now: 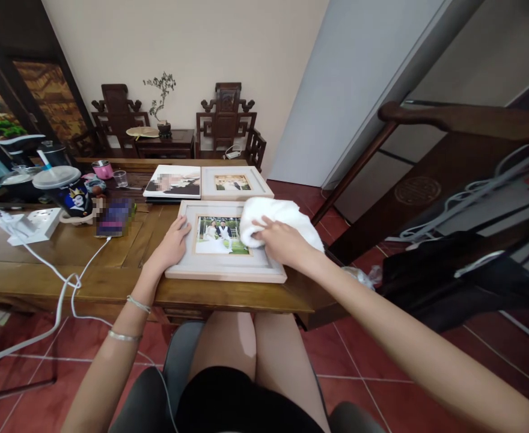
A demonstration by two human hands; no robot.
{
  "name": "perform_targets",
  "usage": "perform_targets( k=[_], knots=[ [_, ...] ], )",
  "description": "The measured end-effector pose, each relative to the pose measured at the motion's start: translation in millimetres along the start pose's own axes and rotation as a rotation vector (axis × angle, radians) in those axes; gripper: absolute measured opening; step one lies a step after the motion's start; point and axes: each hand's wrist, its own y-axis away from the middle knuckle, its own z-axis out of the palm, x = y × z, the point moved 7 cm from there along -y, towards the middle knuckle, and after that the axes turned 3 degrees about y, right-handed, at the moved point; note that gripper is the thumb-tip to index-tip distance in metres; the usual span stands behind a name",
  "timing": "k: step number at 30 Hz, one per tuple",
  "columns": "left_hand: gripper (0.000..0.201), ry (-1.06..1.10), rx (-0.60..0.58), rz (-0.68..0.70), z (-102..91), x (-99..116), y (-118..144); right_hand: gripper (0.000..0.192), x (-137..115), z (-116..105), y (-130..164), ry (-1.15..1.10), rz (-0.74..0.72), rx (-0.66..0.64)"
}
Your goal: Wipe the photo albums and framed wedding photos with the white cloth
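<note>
A pale wooden photo frame (pixel 219 269) with a wedding picture lies flat at the near edge of the wooden table (pixel 88 282). My left hand (pixel 172 243) rests flat on the frame's left border, fingers spread. My right hand (pixel 280 240) presses a white cloth (pixel 282 216) onto the frame's right side, over the glass and the border. The cloth covers the frame's upper right corner.
Behind the frame lie a second framed photo (pixel 236 183) and a photo album (pixel 174 182). To the left stand a phone on a cable (pixel 113 218), a power strip (pixel 34 225), lidded cups (pixel 64 189) and a small glass (pixel 120 178). Carved chairs (pixel 226 123) stand at the wall; a dark railing (pixel 449 117) rises to the right.
</note>
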Motion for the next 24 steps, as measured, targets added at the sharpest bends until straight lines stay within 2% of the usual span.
perform_targets(
  k=[3, 5, 9, 12, 14, 18, 24],
  knots=[
    [0.05, 0.019, 0.034, -0.003, 0.2, -1.9, 0.6, 0.049, 15.7, -0.3, -31.8, 0.042, 0.113, 0.102],
    [0.05, 0.025, 0.054, 0.001, 0.5, -2.7, 1.1, 0.047, 11.4, -9.1, -50.1, 0.062, 0.127, 0.193],
    [0.052, 0.031, 0.066, -0.004, 0.2, -2.9, 1.2, 0.05, -38.1, -28.4, -85.8, 0.063, -0.074, 0.288],
    [0.053, 0.046, 0.064, -0.011, -1.3, -1.0, 0.8, 0.051, -76.0, -30.4, -107.4, 0.048, -0.226, 0.239],
    [0.055, 0.058, 0.064, -0.012, -2.1, 0.0, 0.7, 0.05, -85.4, -27.5, -115.8, 0.023, -0.257, 0.199],
    [0.054, 0.07, 0.063, -0.028, -1.1, -2.6, 1.1, 0.053, -65.4, -19.7, -116.1, -0.034, -0.201, 0.147],
    [0.051, 0.085, 0.075, -0.041, 1.1, -4.8, 2.0, 0.052, 2.7, -4.2, -96.3, -0.011, -0.03, -0.015]
  ],
)
